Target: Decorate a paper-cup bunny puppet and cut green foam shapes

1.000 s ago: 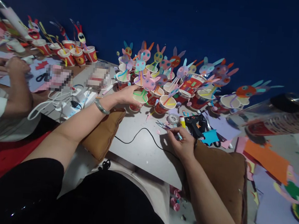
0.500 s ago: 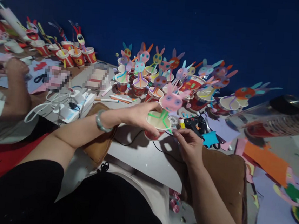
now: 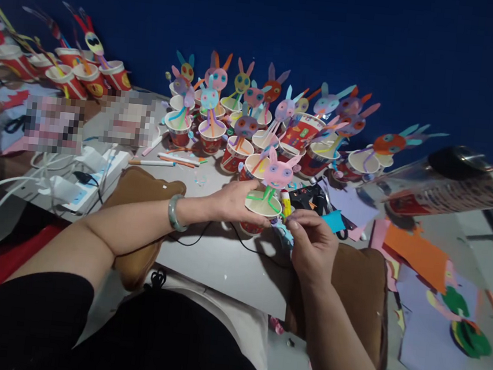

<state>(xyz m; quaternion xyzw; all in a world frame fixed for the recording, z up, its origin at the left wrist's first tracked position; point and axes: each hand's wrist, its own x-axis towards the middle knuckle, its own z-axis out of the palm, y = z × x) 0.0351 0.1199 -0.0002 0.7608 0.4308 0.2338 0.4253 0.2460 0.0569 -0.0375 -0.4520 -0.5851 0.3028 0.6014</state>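
Observation:
My left hand (image 3: 235,202) is wrapped around a red paper cup (image 3: 263,206) with a pale inside, held above the table. A pink paper rabbit figure (image 3: 279,175) with long ears and green strip limbs rises from the cup's mouth. Just right of the cup, my right hand (image 3: 314,244) has its thumb and fingers pinched together. Whatever lies between those fingertips is too small to make out. Behind the fingers stands a yellow stick-shaped item (image 3: 286,204), close to the cup's rim.
Several finished rabbit cups (image 3: 212,135) crowd the back by the blue wall. A power strip (image 3: 94,179) with white cables lies left, beside markers (image 3: 152,163). Brown cushions (image 3: 360,300) flank the table edge. Rightward are a tilted cup stack (image 3: 446,190), orange paper (image 3: 418,254) and purple sheets.
The view has shifted, so the background sits further left. My left hand still holds the cup. My right fingers remain pinched, a little apart from the green strip they were near.

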